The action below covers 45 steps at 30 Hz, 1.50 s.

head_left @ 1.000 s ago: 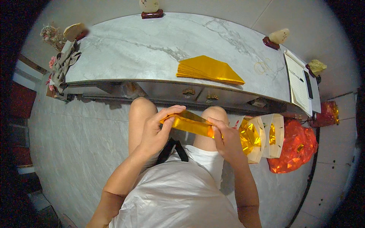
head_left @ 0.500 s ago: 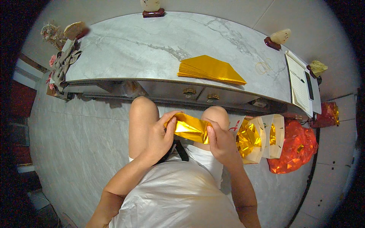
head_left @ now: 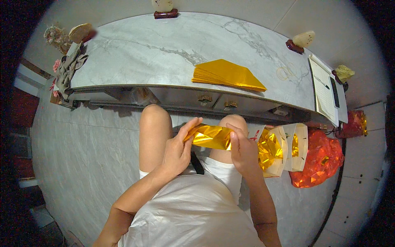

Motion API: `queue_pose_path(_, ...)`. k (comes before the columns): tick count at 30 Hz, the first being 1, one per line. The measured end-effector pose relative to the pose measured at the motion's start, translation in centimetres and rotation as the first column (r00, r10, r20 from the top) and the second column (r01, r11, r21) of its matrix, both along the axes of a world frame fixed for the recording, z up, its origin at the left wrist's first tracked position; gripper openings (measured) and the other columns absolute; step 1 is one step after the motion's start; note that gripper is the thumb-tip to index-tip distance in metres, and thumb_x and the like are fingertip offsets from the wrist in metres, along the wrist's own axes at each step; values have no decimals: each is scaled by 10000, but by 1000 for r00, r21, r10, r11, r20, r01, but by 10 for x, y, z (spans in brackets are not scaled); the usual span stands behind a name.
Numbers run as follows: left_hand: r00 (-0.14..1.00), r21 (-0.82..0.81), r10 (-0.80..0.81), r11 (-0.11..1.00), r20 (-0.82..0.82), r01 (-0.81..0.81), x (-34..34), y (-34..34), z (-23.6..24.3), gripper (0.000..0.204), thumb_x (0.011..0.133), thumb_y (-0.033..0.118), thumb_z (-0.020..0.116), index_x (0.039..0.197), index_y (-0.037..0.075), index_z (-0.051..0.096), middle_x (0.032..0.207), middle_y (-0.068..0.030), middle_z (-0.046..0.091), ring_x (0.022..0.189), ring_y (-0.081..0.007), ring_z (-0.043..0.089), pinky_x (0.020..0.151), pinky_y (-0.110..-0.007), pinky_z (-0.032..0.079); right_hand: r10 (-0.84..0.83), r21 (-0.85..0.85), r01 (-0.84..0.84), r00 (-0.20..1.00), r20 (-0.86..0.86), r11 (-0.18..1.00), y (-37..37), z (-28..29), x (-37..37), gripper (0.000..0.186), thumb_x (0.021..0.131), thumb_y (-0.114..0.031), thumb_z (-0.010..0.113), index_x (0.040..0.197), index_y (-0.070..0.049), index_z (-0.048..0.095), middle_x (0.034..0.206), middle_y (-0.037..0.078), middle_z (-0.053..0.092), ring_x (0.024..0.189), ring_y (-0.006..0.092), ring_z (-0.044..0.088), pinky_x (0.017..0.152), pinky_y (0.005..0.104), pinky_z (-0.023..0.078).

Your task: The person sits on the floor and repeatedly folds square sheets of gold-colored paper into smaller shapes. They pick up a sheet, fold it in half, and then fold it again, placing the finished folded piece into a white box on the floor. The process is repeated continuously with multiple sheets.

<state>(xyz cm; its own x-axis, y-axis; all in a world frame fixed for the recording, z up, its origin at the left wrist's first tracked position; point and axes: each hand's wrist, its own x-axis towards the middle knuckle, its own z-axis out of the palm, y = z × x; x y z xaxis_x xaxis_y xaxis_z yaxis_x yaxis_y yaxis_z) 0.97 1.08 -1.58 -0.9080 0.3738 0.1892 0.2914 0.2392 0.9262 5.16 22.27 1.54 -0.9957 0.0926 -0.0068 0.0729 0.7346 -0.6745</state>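
Observation:
Above my lap, a shiny gold foil paper (head_left: 211,138) is stretched between my two hands, creased and partly folded. My left hand (head_left: 179,150) grips its left end, with the thumb in front and the fingers raised behind. The right end sits between the thumb and fingers of my right hand (head_left: 243,151). On the marbled table (head_left: 144,49) in front of me lies a fanned stack of gold foil sheets (head_left: 228,75), close to the front edge.
Right of my knee stand an open box (head_left: 269,150) of crumpled-looking gold foil pieces and another pale box (head_left: 297,148). Beside them is a red plastic bag (head_left: 319,160). A notebook (head_left: 324,90) with a pen, a phone (head_left: 334,92) and rubber bands (head_left: 284,73) lie on the table's right side.
Both hands have shifted slightly right with the gold foil paper. The paper now looks narrower and more folded, and my left fingers point more upward.

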Motion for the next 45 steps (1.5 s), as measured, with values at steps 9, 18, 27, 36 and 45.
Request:
queue_pose_path(9, 963, 79, 95, 990, 251, -118, 3, 9, 5, 307, 1070, 161, 456, 1246, -18, 634, 1122, -158, 727, 983, -218, 718, 865, -323, 562, 52, 165, -32, 991, -120, 986, -2, -4, 2, 319, 1049, -240, 464, 1271, -94, 639, 819, 190, 695, 686, 341, 679, 643, 432, 537)
queue_pose_path(18, 977, 17, 122, 992, 176, -127, 2, 14, 6, 304, 1074, 140, 431, 1285, -17, 585, 1149, -153, 721, 960, -259, 733, 834, -335, 586, 70, 178, -28, 969, -238, 984, -4, -11, 1, 281, 1026, -174, 519, 1266, -81, 632, 849, 170, 703, 684, 328, 679, 634, 418, 540)
queue_pose_path(27, 993, 16, -43, 999, -109, 45, 5, 0, 6, 549, 919, 36, 561, 1445, 27, 405, 1365, -161, 615, 1128, -326, 672, 927, -419, 548, 127, 71, -110, 940, -316, 991, 4, -5, 3, 298, 979, -100, 560, 1269, -61, 614, 990, 153, 705, 817, 304, 692, 723, 398, 558)
queue_pose_path(36, 964, 275, -77, 961, 254, 5, -20, -14, 19, 251, 1018, 152, 531, 1197, -3, 616, 1237, -107, 637, 1074, -174, 622, 941, -314, 490, 288, 258, -199, 880, -377, 945, 17, -3, 20, 538, 804, -106, 680, 1334, -100, 583, 1063, 121, 689, 880, 305, 679, 758, 408, 571)
queue_pose_path(45, 732, 178, -388, 919, 559, 352, -50, 11, 27, 240, 1014, 209, 588, 936, -1, 673, 841, -14, 665, 779, -69, 571, 709, -244, 481, 320, 297, -216, 873, -368, 930, 16, -3, 25, 622, 774, -132, 698, 1382, -135, 564, 990, 84, 667, 825, 271, 671, 704, 394, 572)
